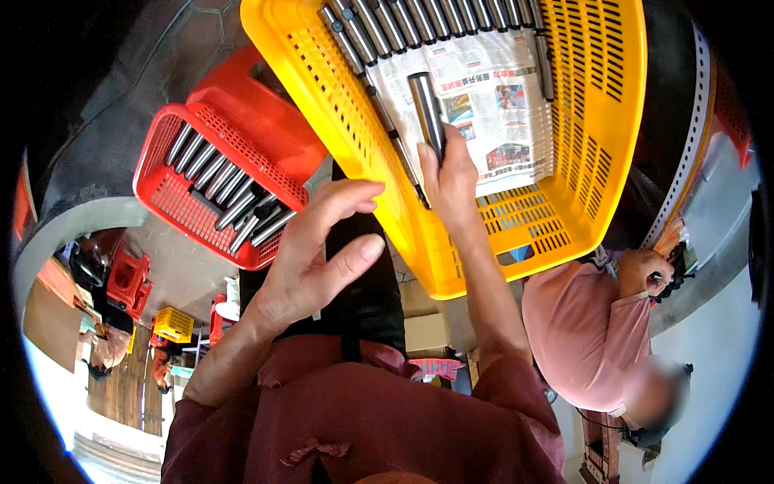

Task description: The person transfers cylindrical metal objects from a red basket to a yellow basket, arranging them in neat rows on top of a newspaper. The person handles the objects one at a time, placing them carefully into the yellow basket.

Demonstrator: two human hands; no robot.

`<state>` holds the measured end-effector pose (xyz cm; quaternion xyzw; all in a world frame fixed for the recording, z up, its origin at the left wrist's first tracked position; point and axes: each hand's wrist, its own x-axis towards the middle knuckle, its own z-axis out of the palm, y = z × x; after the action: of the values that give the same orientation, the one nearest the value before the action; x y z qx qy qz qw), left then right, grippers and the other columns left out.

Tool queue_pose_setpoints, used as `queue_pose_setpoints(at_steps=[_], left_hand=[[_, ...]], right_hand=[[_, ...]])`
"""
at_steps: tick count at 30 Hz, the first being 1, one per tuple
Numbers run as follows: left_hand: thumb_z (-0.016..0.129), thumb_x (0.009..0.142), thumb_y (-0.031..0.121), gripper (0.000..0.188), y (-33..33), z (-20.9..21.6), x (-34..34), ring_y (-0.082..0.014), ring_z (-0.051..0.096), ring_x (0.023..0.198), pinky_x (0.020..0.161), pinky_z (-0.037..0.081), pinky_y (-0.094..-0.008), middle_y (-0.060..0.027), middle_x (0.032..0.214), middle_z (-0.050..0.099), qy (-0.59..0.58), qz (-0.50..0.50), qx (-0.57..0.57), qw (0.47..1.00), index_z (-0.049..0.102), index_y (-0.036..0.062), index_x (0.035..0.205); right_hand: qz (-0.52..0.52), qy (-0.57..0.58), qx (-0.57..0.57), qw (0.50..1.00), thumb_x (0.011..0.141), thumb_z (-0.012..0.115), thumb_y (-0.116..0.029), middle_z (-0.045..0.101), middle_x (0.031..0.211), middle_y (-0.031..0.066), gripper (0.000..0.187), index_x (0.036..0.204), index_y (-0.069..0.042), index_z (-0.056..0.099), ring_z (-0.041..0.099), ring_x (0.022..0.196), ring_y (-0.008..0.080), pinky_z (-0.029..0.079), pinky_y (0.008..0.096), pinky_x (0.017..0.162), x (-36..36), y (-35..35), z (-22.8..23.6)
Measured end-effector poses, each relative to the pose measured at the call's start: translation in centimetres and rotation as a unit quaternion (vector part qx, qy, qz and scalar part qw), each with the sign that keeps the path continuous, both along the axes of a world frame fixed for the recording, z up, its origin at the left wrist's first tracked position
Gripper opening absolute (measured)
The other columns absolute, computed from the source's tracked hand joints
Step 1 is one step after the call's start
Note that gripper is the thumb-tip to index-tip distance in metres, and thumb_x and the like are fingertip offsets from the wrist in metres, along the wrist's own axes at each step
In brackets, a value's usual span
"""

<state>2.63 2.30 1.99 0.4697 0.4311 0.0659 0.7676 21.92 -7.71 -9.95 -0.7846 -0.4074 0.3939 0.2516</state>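
Note:
My right hand (453,173) reaches into a big yellow plastic basket (516,270), its fingers closed on the near end of a shiny metal rod (423,105). That rod lies over a newspaper sheet (484,121) spread inside the basket. Several similar rods (411,20) stand in a row along the basket's far side, and a few more lie along its left wall. Held in the air left of the basket's rim, my left hand (318,250) has its thumb and fingers apart with nothing between them. A red basket (242,129) holding several metal rods (214,173) is beyond it.
A red plastic stool (274,121) is beneath the red basket. At the right, close to the yellow basket, a co-worker in a pink shirt (576,331) sits beside a perforated metal strip (685,153). Farther left are another yellow basket (172,324) and a red stool (129,278).

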Motion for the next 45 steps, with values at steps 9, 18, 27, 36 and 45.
queue_pose_setpoints(at_steps=[9,18,27,36,45], left_hand=[[0.057,0.094,0.015,0.029,-3.9,-0.2,-4.2,-0.0165,0.062,0.098,0.087,0.048,-0.0289,-0.0099,0.109,0.062,0.121,0.048,-0.05,0.99,0.058,-0.0005,0.118],[0.055,0.095,0.013,0.028,-5.6,-0.5,-5.4,-0.0147,0.061,0.098,0.087,0.047,-0.0277,-0.0092,0.108,0.063,0.134,0.046,-0.092,0.986,0.056,-0.0017,0.119],[0.055,0.095,0.013,0.029,-6.0,-0.6,-5.7,-0.0167,0.06,0.105,0.093,0.047,-0.0291,-0.0124,0.113,0.063,0.146,0.043,-0.106,0.983,0.055,-0.0022,0.12],[0.055,0.095,0.013,0.03,-6.8,-0.8,-6.0,-0.0166,0.059,0.107,0.094,0.046,-0.0292,-0.0122,0.114,0.063,0.155,0.045,-0.117,0.98,0.055,-0.002,0.121],[0.054,0.096,0.014,0.029,-7.7,-1.6,-8.6,-0.0125,0.058,0.1,0.09,0.046,-0.027,-0.0084,0.111,0.063,0.171,0.052,-0.111,0.978,0.056,-0.0015,0.12]], right_hand=[[0.155,-0.097,-0.102,0.978,0.094,0.054,-0.035,0.059,0.1,0.0219,0.039,0.111,-0.002,0.047,0.061,0.091,0.0396,0.051,0.0495,0.076,-2.3,-1.5,-15.4],[0.201,-0.189,-0.034,0.961,0.092,0.056,-0.032,0.061,0.096,0.0173,0.029,0.099,-0.004,0.056,0.063,0.088,0.0357,0.052,0.0434,0.076,-2.5,0.0,-15.5],[0.203,-0.138,-0.021,0.969,0.089,0.061,-0.028,0.06,0.099,0.017,0.029,0.101,-0.003,0.055,0.062,0.09,0.036,0.053,0.0429,0.075,-2.6,0.3,-14.9],[0.17,-0.2,-0.03,0.964,0.085,0.066,-0.031,0.058,0.099,0.0172,0.034,0.1,-0.003,0.053,0.062,0.09,0.037,0.053,0.0451,0.073,-3.3,0.8,-15.9],[0.202,-0.206,-0.018,0.957,0.084,0.067,-0.035,0.059,0.098,0.0179,0.038,0.1,-0.003,0.054,0.063,0.088,0.0359,0.054,0.0433,0.072,-2.6,0.7,-16.3]])
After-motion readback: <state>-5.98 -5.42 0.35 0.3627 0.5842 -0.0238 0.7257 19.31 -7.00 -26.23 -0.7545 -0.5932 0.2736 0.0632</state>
